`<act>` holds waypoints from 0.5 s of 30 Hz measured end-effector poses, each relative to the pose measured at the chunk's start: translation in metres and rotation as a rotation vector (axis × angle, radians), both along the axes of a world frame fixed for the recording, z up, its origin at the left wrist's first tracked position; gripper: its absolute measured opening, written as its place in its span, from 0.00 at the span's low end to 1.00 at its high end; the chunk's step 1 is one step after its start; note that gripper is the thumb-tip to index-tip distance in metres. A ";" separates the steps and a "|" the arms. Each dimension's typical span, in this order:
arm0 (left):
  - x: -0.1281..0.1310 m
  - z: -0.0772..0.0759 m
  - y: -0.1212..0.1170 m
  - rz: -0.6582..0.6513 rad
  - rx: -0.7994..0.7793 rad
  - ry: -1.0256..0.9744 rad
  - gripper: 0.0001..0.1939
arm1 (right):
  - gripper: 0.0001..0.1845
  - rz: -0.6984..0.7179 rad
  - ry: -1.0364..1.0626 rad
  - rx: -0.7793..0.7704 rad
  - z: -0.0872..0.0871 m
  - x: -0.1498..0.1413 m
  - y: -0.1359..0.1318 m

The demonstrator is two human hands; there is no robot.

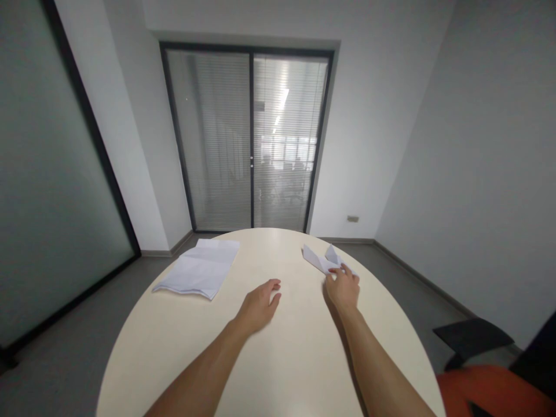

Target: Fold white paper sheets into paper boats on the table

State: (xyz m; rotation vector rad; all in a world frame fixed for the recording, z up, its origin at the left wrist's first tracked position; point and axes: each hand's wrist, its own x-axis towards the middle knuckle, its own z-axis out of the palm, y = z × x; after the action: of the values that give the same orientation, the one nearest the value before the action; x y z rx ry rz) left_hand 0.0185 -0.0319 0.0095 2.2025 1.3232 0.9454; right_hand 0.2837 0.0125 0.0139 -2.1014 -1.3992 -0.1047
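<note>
My left hand is over the middle of the round table, empty, with thumb and fingers apart. On the right, my right hand has its curled fingers at the near edge of a folded white paper, gripping it. Two pointed flaps of that paper stand up beyond the hand. The rest of its near side is hidden behind my fingers. A stack of white paper sheets lies flat at the table's far left, apart from both hands.
An orange chair with a black armrest stands close to the table's right edge. Behind the table are a glass partition with blinds and a white wall. A frosted glass panel is at the left.
</note>
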 end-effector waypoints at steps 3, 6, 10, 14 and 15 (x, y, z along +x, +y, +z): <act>0.000 0.001 0.000 0.003 -0.003 0.000 0.18 | 0.18 0.008 0.010 -0.005 -0.001 0.002 0.001; 0.000 0.001 0.000 0.001 -0.013 0.010 0.18 | 0.18 0.024 0.010 0.008 -0.002 0.003 0.001; 0.000 0.000 0.000 -0.003 -0.008 0.007 0.18 | 0.17 0.068 0.062 -0.007 -0.003 0.005 0.004; -0.001 -0.001 0.001 0.003 -0.009 0.002 0.18 | 0.19 0.110 0.115 -0.008 -0.004 0.007 0.008; -0.001 -0.001 0.001 0.004 -0.010 0.003 0.18 | 0.20 0.111 0.114 0.003 -0.004 0.007 0.009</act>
State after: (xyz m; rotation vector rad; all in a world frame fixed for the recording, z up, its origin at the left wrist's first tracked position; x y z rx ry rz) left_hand 0.0178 -0.0311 0.0082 2.1953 1.3318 0.9348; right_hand 0.2907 0.0212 0.0099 -1.9901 -1.4429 0.0567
